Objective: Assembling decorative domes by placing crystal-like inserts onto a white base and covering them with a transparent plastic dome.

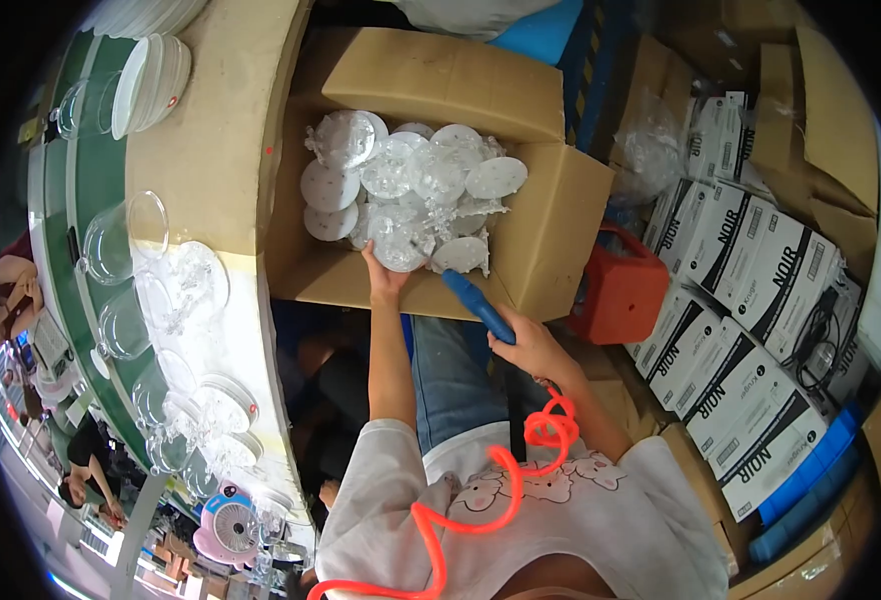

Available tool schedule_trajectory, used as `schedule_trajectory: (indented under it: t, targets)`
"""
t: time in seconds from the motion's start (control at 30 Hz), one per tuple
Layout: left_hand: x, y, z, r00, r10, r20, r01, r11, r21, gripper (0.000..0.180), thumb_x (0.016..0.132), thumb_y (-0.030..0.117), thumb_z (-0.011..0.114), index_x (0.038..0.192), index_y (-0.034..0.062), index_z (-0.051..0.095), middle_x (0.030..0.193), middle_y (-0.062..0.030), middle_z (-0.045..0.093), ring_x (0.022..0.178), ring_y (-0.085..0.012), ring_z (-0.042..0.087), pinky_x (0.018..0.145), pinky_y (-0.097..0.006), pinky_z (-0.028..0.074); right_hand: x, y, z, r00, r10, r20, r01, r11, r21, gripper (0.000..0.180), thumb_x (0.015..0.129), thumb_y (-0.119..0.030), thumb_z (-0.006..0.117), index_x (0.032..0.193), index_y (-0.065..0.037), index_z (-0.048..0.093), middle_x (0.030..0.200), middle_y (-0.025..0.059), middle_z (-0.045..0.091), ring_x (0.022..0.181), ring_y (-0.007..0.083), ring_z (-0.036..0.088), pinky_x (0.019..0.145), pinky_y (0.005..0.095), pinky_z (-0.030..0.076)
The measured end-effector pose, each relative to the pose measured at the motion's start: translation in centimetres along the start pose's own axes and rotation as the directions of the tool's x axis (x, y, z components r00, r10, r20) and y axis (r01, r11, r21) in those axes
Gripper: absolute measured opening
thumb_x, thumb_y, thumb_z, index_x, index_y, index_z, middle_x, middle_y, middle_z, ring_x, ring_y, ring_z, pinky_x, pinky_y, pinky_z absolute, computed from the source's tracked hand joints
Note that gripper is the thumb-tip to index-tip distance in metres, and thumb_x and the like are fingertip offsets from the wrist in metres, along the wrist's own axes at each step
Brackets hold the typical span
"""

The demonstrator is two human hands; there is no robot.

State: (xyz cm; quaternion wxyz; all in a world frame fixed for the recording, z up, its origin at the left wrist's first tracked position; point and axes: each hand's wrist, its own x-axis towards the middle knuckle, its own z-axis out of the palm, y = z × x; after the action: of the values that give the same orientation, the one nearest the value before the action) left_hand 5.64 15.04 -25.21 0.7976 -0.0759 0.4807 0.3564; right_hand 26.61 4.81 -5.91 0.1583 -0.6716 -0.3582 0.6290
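An open cardboard box [551, 235] in front of me holds several round clear plastic lids [411, 180], some wrapped in clear film. My left hand [386, 275] reaches over the box's near wall and grips one clear lid [401, 248] at the near side of the pile. My right hand [531, 345] holds a blue air tool [476, 303] that points toward the box. A coiled orange hose [481, 500] runs from the tool down across my white shirt.
A green conveyor [86, 240] with clear bowls [121, 235] and stacked white lids [151, 85] curves along the left. A red container [621, 290] stands right of the box, beside stacked white printed cartons [751, 330]. Other people sit at far left.
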Motion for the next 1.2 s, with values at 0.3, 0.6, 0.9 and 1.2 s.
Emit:
schedule_trajectory:
  t: [0.3,0.6,0.9,1.2]
  targets:
    - [0.6,0.8,-1.3,0.982,0.183,0.042,-0.188,0.945,0.268,0.058,0.082,0.040,0.040,0.132,0.0132,0.031,0.133,-0.0086,0.035,0.121,-0.0278,0.034,0.095,-0.044,0.031,-1.7,-1.9,-0.4,0.983,0.000,0.185,0.021,0.994,-0.110,0.028,0.073,-0.020,0.055,0.097,-0.006,0.048,0.073,0.0181,0.057,0.073,0.0370,0.056,0.063,0.0426,0.043]
    - [0.4,1.7,-2.2,0.891,0.337,0.305,-0.431,0.415,0.801,0.056,0.078,0.009,0.055,0.130,0.0039,0.034,0.133,-0.0108,0.035,0.123,-0.0219,0.032,0.100,-0.029,0.024,-2.2,-3.7,-0.9,0.992,-0.077,0.099,0.095,0.977,-0.192,0.026,0.076,-0.016,0.055,0.096,-0.004,0.047,0.070,0.0179,0.056,0.070,0.0367,0.055,0.061,0.0412,0.043]
    - [-0.8,0.7,-0.4,0.980,0.190,-0.052,-0.197,0.950,-0.241,0.063,0.076,0.055,0.033,0.126,0.0179,0.036,0.129,-0.0095,0.038,0.116,-0.0329,0.036,0.082,-0.062,0.032,-2.8,-2.3,-0.9,0.996,0.016,0.088,0.000,0.982,-0.187,0.030,0.075,-0.020,0.057,0.100,-0.005,0.048,0.070,0.0181,0.057,0.067,0.0351,0.057,0.060,0.0401,0.044]
    - [-0.7,0.8,-2.0,0.990,0.136,0.033,-0.125,0.967,-0.220,0.066,0.075,0.056,0.037,0.129,0.0175,0.034,0.130,-0.0086,0.038,0.116,-0.0343,0.038,0.085,-0.060,0.033,-1.9,-3.2,-0.2,0.994,-0.069,0.086,0.089,0.964,-0.251,0.028,0.074,-0.021,0.055,0.097,-0.006,0.047,0.070,0.0187,0.057,0.068,0.0377,0.056,0.061,0.0439,0.043]
